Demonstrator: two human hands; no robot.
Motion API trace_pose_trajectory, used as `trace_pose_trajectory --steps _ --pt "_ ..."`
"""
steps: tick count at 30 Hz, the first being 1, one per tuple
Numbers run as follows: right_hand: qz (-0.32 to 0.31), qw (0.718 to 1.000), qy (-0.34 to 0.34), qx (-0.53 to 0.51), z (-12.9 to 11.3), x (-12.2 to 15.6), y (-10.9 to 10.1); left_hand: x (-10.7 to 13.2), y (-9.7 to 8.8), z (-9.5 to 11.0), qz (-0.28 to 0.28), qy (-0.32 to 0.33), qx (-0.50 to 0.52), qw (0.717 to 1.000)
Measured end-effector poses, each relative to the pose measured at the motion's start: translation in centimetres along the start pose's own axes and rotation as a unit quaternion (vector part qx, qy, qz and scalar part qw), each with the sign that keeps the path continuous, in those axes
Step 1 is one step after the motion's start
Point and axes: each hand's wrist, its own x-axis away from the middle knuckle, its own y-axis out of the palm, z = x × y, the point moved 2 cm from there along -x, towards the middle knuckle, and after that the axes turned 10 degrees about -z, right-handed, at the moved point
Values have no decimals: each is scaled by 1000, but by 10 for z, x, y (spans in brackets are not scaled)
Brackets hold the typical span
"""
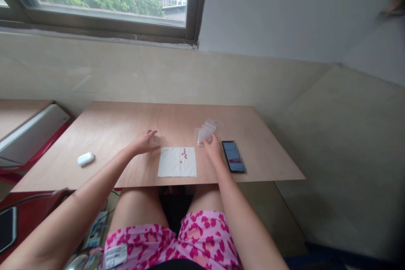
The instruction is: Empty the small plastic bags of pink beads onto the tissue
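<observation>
Right hand (213, 147) on plastic bags (205, 130) — left hand (144, 142) by napkin (177, 162).

There is one left hand (144, 142), one right hand (213, 148), one phone (233, 157), one white napkin (169, 162), one small white case (85, 159), and one pile of clear bags (206, 130).

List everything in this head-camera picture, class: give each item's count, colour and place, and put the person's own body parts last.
plywood tabletop: one, pale tan, in front of the person
paper napkin: one, white, mid-table
small pieces: several, red, on the napkin
clear plastic bags: small pile, transparent, right of the napkin
smartphone: one, black with lit screen, right of the bags
oval case: one, white, left part of the table
window: one, dark frame, on the wall beyond the table
left hand: one, just beyond the napkin's left corner
right hand: one, touching the bags
</observation>
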Motion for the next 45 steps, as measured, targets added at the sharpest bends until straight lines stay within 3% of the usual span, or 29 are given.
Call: trace_pose_trajectory --steps 6,13,18,22,24,25,27,29,31,33,35,39,42,45 --pt "-21 994 19 105 10 -18 7 13 14 7 58 -2 72 996" --pt "8 997 72 2 19 -26 -2 56 7 45 173 11 157 972" --pt "30 997 76 -12 19 -20 -21 87 17 79 197 16 232 952" --pt "22 996 81 -40 10 -15 -32 103 31 101 164 17 305 938" --pt "-9 990 85 -112 -2 -6 -34 108 38 113 129 27 358 925" --pt "-41 981 88 -171 -10 1 -33 111 42 120 110 30 388 914" --pt "-135 935 95 -316 -33 22 -28 115 50 134 72 28 455 887" --pt "-218 884 90 -404 -59 49 -23 117 58 149 24 20 530 847" --pt "-243 857 79 -447 -84 76 -19 120 66 165 -31 23 612 790" --pt "-259 850 67 -454 -102 100 -17 122 72 176 -57 32 679 732" --pt "-253 857 61 -445 -111 117 -18 124 76 179 -46 34 711 701" --pt "-218 878 62 -421 -109 136 -22 128 78 172 -4 25 726 687" --pt "-228 875 72 -422 -101 144 -18 129 80 170 -9 31 736 676" --pt "-247 865 91 -428 -94 147 -13 127 84 171 -30 40 714 698"
